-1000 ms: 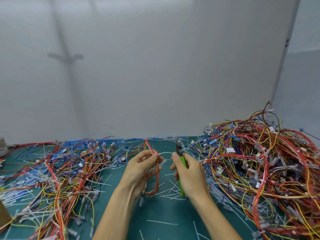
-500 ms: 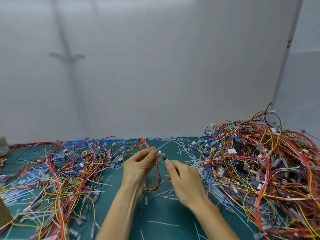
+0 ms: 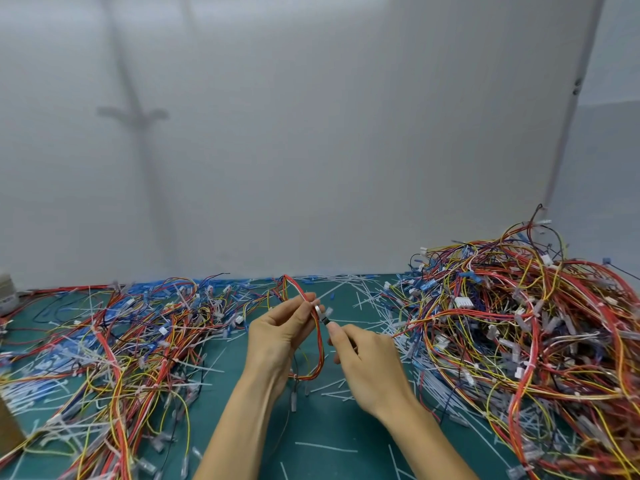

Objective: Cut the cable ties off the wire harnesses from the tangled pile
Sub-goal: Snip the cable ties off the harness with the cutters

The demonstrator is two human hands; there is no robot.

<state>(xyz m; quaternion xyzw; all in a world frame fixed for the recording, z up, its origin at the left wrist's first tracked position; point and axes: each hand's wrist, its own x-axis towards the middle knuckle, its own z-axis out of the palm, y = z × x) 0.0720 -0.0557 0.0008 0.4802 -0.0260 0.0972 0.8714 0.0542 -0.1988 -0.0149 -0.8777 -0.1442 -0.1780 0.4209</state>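
Since a second ago the cutters (image 3: pixel 324 320) have turned from upright to pointing at the harness, so I judge that a cut is near. From the left there is one flat spread of wires (image 3: pixel 114 337). Then the left hand (image 3: pixel 277 337) pinches one red-orange harness (image 3: pixel 319 355) above the mat (image 3: pixel 329 431). Close beside it, the right hand (image 3: pixel 367 365) is wrapped around the one pair of cutters. Last comes one tall tangled pile (image 3: pixel 519 323). The cut tie pieces (image 3: pixel 367 299) are too many to count.

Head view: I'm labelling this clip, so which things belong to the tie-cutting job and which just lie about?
In the job: left hand holding a red-orange harness; right hand gripping a cutter, only its tip showing; tangled pile on the right.
Lying about: cut tie scraps on the green mat; grey object at the far left edge.
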